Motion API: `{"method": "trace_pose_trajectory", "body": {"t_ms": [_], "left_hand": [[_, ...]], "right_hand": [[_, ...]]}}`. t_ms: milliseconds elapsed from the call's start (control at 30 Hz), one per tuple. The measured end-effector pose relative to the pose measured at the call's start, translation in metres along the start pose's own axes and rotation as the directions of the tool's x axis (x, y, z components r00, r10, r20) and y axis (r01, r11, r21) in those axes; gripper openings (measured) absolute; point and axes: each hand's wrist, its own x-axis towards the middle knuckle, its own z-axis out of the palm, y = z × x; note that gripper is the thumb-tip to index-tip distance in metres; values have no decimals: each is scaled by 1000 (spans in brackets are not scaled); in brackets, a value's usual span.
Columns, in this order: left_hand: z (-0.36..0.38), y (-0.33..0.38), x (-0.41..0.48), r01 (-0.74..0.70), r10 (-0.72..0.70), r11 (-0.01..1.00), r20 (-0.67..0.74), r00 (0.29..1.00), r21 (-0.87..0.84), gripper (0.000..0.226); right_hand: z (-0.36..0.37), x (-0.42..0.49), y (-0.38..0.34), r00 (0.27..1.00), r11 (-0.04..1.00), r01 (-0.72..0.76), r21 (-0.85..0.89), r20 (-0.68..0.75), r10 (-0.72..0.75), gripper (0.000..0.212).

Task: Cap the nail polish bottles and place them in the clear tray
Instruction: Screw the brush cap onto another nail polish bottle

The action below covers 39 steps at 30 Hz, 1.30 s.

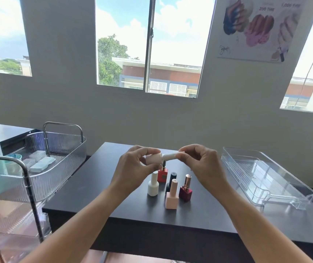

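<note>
Above the dark table (87,188), my left hand (133,166) grips a pale pink nail polish bottle (153,159) lying sideways. My right hand (201,164) pinches its whitish cap (172,155), which sits at the bottle's neck. Below my hands stand several bottles: a white one (153,185), a red one (162,174), a black one (171,182), a pale pink one (171,196) and a dark red one with a rose-gold cap (186,188). The clear tray (265,177) lies at the table's right and holds nothing.
A ribbed clear trolley with a metal handle (57,149) stands at the left of the table, with small boxes (38,161) in its top basket. A wall with windows rises behind the table. The table's front edge runs just below the bottles.
</note>
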Motion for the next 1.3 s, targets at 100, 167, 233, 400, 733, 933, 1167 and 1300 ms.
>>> {"method": "trace_pose_trajectory", "body": {"t_ms": [100, 167, 233, 400, 733, 933, 1167, 1300], "left_hand": [[-1, 0, -3, -26, 26, 1000, 11, 1000, 12, 40], [-1, 1, -6, -37, 36, 999, 27, 999, 20, 41], [-1, 2, -7, -41, 40, 999, 32, 999, 24, 42], [1, 0, -8, -4, 3, 1000, 47, 999, 18, 38], [-3, -1, -2, 31, -32, 999, 31, 999, 27, 38], [-3, 0, -2, 13, -15, 999, 33, 999, 46, 41], [-3, 0, -5, 24, -26, 998, 37, 999, 57, 36], [-5, 3, -5, -3, 1, 997, 33, 999, 75, 40]], "right_hand": [[0, -1, 4, 1000, 993, 27, -113, -11, -29, 27], [0, -2, 5, 1000, 981, 29, -193, -6, -31, 49], [0, -1, 6, 1000, 964, 13, -267, 2, -13, 63], [-1, 1, 0, 991, 929, -63, -365, 90, 103, 84], [-1, 5, 2, 981, 975, 73, -209, 191, -32, 7], [-4, 6, -2, 985, 933, -19, -360, 152, 79, 68], [-5, 4, 7, 975, 930, 85, -357, 222, -4, 28], [-5, 4, 8, 974, 940, 115, -322, 224, -42, 15]]}}
